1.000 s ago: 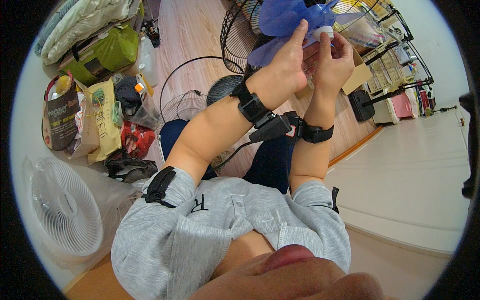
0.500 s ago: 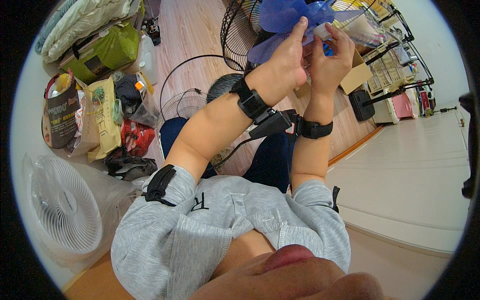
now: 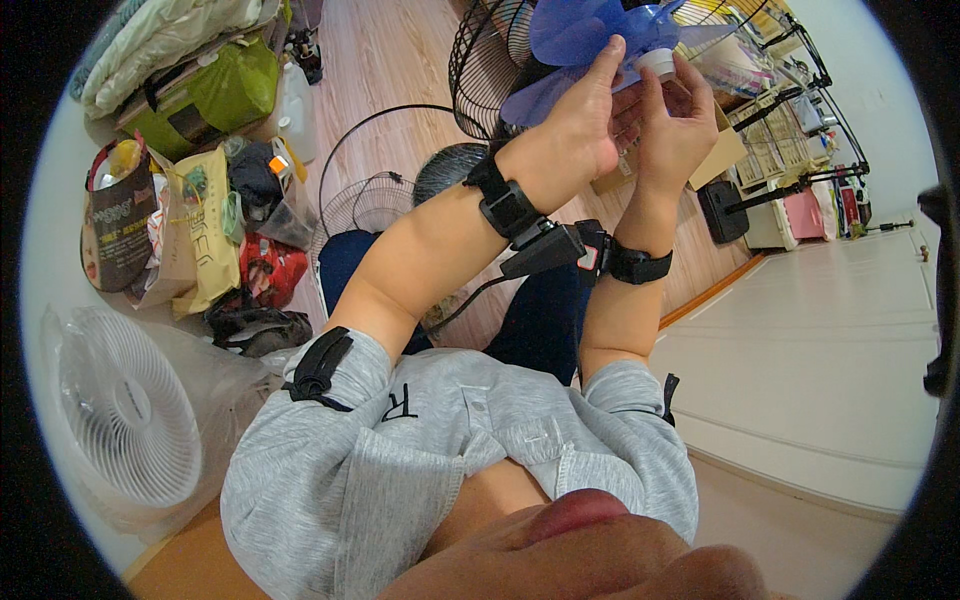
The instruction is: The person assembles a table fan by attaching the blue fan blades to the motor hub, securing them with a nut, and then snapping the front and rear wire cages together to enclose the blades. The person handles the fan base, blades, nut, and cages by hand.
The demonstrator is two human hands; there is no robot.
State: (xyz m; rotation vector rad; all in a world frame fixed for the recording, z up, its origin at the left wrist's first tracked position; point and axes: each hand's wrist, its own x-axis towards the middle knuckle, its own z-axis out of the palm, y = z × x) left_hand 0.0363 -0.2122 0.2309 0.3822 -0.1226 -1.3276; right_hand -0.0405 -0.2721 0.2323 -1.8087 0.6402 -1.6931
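Note:
A blue fan blade wheel (image 3: pixel 570 35) stands at the top middle in front of a black wire fan guard (image 3: pixel 478 75). At its hub is a white round cap (image 3: pixel 656 63). My right hand (image 3: pixel 680 130) has its thumb and fingertips on the cap's near edge, pinching it. Beside it, my left hand (image 3: pixel 575 120) is raised with the thumb stretched up over a blue blade and the fingers apart from it, partly hidden. Nothing shows in the left palm; whether it touches the blade I cannot tell.
A round wire guard (image 3: pixel 365 205) lies on the floor by my legs, near a black hoop (image 3: pixel 335 140). Bags (image 3: pixel 205 230) line the left side, with a plastic-wrapped white fan (image 3: pixel 130 405) below. A cardboard box (image 3: pixel 715 160) and black rack (image 3: pixel 725 210) stand right.
Both hands have shifted slightly right, the right one also a little down. The blade wheel and white cap have moved right in view, and more of the cap shows above my right thumb.

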